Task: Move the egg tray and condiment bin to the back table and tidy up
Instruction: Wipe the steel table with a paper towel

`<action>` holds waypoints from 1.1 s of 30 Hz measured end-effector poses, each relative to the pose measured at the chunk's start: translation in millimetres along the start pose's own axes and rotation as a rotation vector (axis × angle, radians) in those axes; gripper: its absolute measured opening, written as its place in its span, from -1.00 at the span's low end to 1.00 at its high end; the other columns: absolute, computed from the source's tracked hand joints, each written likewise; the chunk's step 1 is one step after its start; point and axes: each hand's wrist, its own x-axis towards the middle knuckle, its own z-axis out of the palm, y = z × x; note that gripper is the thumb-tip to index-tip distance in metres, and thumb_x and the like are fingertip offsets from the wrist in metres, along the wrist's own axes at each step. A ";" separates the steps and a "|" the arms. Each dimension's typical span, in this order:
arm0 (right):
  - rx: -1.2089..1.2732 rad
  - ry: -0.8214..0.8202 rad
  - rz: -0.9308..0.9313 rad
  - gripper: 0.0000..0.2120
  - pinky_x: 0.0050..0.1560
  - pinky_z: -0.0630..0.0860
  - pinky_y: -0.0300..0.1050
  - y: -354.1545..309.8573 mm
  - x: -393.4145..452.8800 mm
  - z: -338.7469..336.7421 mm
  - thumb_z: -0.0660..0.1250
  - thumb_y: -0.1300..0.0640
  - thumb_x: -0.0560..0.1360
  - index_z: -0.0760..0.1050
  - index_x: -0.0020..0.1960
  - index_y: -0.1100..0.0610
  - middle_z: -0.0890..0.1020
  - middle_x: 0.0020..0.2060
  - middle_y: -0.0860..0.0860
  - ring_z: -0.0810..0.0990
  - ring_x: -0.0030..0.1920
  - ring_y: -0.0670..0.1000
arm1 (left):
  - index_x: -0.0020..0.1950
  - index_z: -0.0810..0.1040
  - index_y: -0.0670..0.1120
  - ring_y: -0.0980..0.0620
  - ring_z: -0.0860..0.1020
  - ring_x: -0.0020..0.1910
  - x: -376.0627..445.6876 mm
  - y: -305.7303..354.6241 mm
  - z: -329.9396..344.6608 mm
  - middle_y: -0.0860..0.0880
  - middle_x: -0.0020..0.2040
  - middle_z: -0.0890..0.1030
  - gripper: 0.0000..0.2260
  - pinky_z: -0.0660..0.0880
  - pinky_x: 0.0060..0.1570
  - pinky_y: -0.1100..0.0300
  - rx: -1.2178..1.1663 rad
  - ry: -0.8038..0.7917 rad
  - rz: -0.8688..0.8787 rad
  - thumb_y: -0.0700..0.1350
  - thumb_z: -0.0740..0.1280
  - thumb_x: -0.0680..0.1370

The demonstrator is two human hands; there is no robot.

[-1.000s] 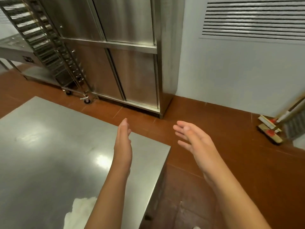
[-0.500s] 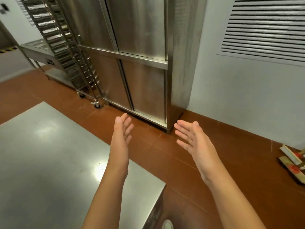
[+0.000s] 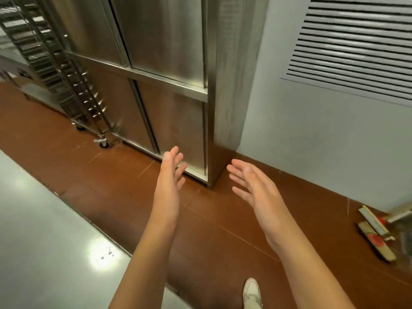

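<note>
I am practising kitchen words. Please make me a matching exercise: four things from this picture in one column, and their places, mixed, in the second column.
Things
1. steel table
2. wheeled rack
3. wall vent
4. white shoe

Places
A. upper right, on the wall
B. bottom edge, on the brown floor
C. lower left
D. upper left, beside the steel cabinet

Pairs: 1-C, 2-D, 3-A, 4-B

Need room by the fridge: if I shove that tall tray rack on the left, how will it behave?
The tray rack stands on casters, so it likely rolls easily. Tall and narrow, it may tip if pushed high. Its trays could rattle or slide.
</note>
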 end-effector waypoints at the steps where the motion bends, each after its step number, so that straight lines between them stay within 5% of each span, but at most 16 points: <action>1: 0.000 -0.015 0.008 -0.61 0.40 0.41 -0.01 1.6 15.3 -3.2 0.05 -0.20 0.62 0.44 0.37 -0.19 0.57 0.26 -0.25 0.52 0.27 -0.21 | 0.53 0.30 0.09 0.18 0.45 0.36 14.1 0.0 3.4 0.11 0.44 0.44 -0.41 0.30 0.44 0.02 0.012 0.023 0.008 0.34 -0.02 0.59; 12: 0.054 -0.314 -0.055 -0.69 0.34 0.43 -0.18 -27.0 174.2 0.6 0.04 -0.13 0.66 0.45 0.30 -0.20 0.59 0.22 -0.24 0.51 0.25 -0.28 | 0.48 0.36 0.17 0.24 0.48 0.31 100.7 13.9 23.4 0.18 0.40 0.47 -0.34 0.30 0.44 -0.01 0.052 0.354 0.054 0.43 0.04 0.47; 23: -0.002 -0.759 -0.095 -0.62 0.25 0.44 -0.28 -33.4 258.5 165.0 0.06 -0.22 0.63 0.43 0.38 -0.18 0.58 0.22 -0.31 0.50 0.24 -0.34 | 0.49 0.36 0.13 0.17 0.46 0.35 147.1 39.5 -108.5 0.12 0.42 0.46 -0.32 0.28 0.45 -0.02 -0.032 0.792 0.105 0.39 0.05 0.44; 29: -0.013 -0.837 -0.184 -0.58 0.21 0.46 -0.36 -70.3 296.5 248.4 0.07 -0.16 0.64 0.41 0.43 -0.07 0.57 0.26 -0.22 0.50 0.25 -0.32 | 0.49 0.36 0.13 0.17 0.46 0.34 191.7 53.7 -164.4 0.11 0.42 0.46 -0.32 0.29 0.45 -0.04 -0.084 0.848 0.123 0.38 0.06 0.42; 33: -0.002 -0.856 -0.202 -0.60 0.26 0.47 -0.24 -84.5 323.0 283.8 0.08 -0.13 0.65 0.43 0.41 -0.06 0.59 0.25 -0.18 0.52 0.27 -0.26 | 0.49 0.34 0.16 0.18 0.44 0.36 223.5 68.8 -191.1 0.15 0.44 0.43 -0.33 0.29 0.45 0.00 -0.069 0.874 0.156 0.38 0.05 0.43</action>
